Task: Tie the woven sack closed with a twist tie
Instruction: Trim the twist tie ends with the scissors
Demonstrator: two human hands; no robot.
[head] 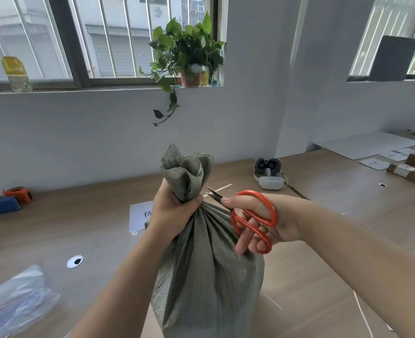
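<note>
The woven sack stands upright on the wooden surface, near the middle and close to the camera. It's a dull grey-green with a fine, slightly grainy weave, stuffed full so the body bulges out round. The fabric pulls into long pleats running up to a pinched neck, and above that the loose mouth flares out in crumpled, stiff-looking folds.

The left hand is wrapped right around that neck, fingers closed tight on the gathered fabric. The right hand sits just right of the neck holding scissors with glossy orange-red loop handles; fingers are threaded through the loops, and the short metal blades are slightly parted, pointing left toward the neck. A thin pale strip, the twist tie, sticks out to the right from the neck just past the blade tips. Can't tell if it's actually wound around the sack, since the hand covers that spot.

Further back on the right sits a white and grey headset, and a leafy potted plant sits on the windowsill.
</note>
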